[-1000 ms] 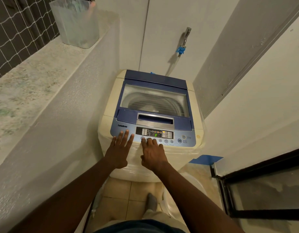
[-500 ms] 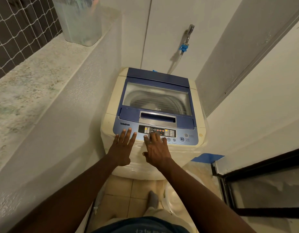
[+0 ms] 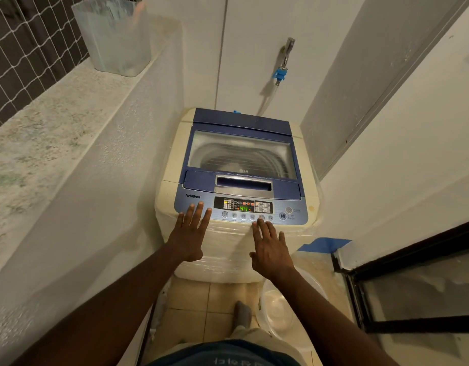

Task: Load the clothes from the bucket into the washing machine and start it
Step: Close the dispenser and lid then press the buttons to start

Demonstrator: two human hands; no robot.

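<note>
White-walled nook, washing machine marked TurboDrum — LG lid, display reads 44

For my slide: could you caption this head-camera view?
Lid shut, right hand fingers a washing machine panel button, left hand resting flat beside.

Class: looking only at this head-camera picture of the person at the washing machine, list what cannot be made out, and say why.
- Clothes in the drum: head view, lid window hazy with glare.
- Button labels on the control panel: too small.
- Which button the right hand touches: a fingertip covers it.
- Bucket rim: hidden by the right arm.
</note>
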